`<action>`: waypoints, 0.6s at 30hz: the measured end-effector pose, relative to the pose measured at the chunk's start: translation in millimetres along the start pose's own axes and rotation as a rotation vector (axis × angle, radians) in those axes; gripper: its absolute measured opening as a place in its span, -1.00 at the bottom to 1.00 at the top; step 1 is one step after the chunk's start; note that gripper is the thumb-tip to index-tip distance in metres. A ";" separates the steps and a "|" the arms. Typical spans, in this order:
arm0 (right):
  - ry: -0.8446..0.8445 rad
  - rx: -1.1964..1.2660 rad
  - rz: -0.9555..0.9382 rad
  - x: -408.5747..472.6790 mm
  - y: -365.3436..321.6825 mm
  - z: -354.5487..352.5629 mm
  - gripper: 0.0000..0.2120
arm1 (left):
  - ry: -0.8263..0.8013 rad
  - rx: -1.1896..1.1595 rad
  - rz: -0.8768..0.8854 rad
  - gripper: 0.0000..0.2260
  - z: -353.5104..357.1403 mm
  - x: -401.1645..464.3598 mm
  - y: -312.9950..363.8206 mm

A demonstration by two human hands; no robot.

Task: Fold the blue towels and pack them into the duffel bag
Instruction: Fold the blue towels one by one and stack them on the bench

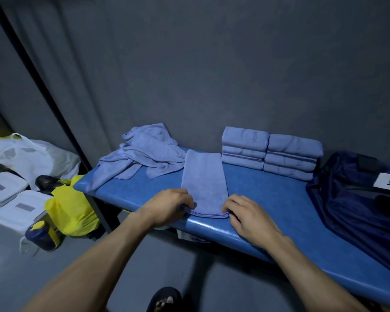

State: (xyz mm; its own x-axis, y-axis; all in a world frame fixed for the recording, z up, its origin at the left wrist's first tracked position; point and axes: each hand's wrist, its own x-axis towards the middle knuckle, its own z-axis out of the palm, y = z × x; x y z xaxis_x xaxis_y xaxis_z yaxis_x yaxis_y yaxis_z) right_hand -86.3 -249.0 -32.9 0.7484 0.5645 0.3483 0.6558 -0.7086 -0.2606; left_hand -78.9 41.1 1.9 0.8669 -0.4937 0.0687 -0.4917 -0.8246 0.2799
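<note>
A blue towel [203, 181], folded into a long strip, lies at the centre of the frame on a blue counter [279, 199]. The left hand [169, 204] pinches its near left corner; the right hand [245, 216] grips its near right corner. Crumpled towels [142, 152] lie behind to the left, two folded stacks [270, 153] behind to the right. A dark duffel bag [358, 199] sits at the right edge.

A plain storage or back room, it seems: a bare grey wall [212, 64] behind a blue padded vinyl counter [279, 203], with white lidded plastic boxes [7, 188] and crumpled white plastic bags [32, 154] on the grey floor at left.
</note>
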 end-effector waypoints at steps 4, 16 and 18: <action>0.029 0.050 0.035 -2.7 1.5 3.8 -0.85 | 0.062 -0.015 0.041 -0.78 6.9 -4.8 -4.6; -0.068 0.068 0.098 -7.5 -10.9 -7.0 -0.71 | 0.240 0.186 0.207 -0.84 21.7 -16.7 -11.9; -0.064 0.017 0.086 -6.7 -15.3 -4.0 -0.63 | 0.253 0.220 0.231 -0.84 21.3 -16.9 -9.7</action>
State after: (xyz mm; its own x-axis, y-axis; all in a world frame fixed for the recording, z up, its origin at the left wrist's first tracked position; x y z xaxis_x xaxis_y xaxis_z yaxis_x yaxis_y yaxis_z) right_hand -101.7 -243.6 -27.7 0.8065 0.5283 0.2656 0.5900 -0.7486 -0.3025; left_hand -90.5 51.5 -22.4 0.7107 -0.6119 0.3471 -0.6580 -0.7528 0.0201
